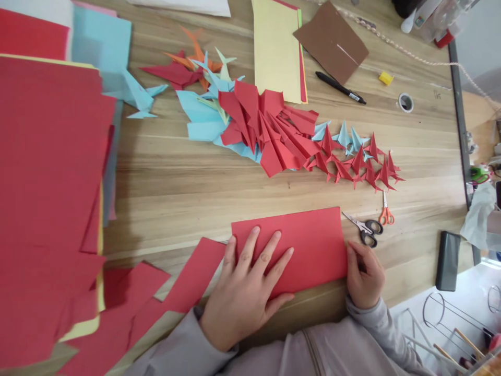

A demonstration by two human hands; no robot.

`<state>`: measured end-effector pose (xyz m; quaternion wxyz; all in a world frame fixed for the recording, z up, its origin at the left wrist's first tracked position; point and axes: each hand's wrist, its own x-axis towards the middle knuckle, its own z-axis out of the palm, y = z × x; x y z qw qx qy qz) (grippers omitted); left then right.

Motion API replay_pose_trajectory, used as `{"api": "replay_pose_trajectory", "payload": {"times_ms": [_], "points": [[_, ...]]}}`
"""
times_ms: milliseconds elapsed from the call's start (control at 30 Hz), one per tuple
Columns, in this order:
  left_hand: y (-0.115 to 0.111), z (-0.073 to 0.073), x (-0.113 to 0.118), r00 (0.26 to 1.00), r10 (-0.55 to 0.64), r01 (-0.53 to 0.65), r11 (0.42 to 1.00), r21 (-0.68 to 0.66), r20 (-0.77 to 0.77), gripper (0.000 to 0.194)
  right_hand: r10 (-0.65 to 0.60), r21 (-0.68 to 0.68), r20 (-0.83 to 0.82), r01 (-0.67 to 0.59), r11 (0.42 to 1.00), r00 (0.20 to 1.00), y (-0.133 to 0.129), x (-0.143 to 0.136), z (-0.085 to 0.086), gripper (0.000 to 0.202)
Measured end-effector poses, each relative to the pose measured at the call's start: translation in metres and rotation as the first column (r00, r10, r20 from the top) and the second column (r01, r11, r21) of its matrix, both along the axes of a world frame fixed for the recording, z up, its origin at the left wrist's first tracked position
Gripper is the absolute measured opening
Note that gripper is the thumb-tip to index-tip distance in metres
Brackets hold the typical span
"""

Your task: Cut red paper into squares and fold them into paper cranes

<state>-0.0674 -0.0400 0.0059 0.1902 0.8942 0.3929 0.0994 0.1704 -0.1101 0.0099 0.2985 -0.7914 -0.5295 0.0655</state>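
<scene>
A red sheet of paper (309, 245) lies on the wooden table in front of me; whether it is folded double I cannot tell. My left hand (246, 282) rests flat on its left part, fingers spread. At the sheet's lower right edge, my right hand (365, 274) has thumb and forefinger pinched on the paper, the other fingers curled in. Just beyond that corner are black-handled scissors (368, 230) and small orange-handled scissors (385, 214). Cut red strips (195, 274) lie left of my left hand, one close to the sheet.
Folded red paper pieces (270, 128) and small red cranes (360, 162) spread across the middle. A tall stack of red paper (47, 183) stands at the left. Farther back are a yellow sheet stack (276, 52), brown paper (332, 42), a pen (340, 87) and a tape roll (406, 103). A phone (448, 261) lies right.
</scene>
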Motion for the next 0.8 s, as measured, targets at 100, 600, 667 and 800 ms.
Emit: {"api": "replay_pose_trajectory", "payload": {"times_ms": [100, 600, 667, 800], "points": [[0.000, 0.000, 0.000, 1.000, 0.000, 0.000, 1.000, 0.000, 0.000, 0.067, -0.012, -0.002, 0.003, 0.012, 1.000, 1.000, 0.001, -0.001, 0.000, 0.013], [0.000, 0.001, 0.001, 1.000, -0.004, 0.004, 1.000, 0.007, -0.013, 0.067, 0.092, 0.017, 0.039, -0.093, 0.996, 0.995, 0.009, 0.004, 0.011, 0.018], [0.001, 0.001, 0.001, 1.000, -0.007, 0.007, 1.000, 0.010, -0.017, 0.067, 0.255, -0.011, 0.084, -0.254, 0.967, 0.963, 0.018, 0.007, 0.017, 0.025], [0.001, 0.001, 0.001, 1.000, -0.005, 0.005, 1.000, 0.013, -0.020, 0.067, 0.503, -0.170, 0.156, -0.478, 0.861, 0.850, 0.038, 0.011, 0.022, 0.042]]}}
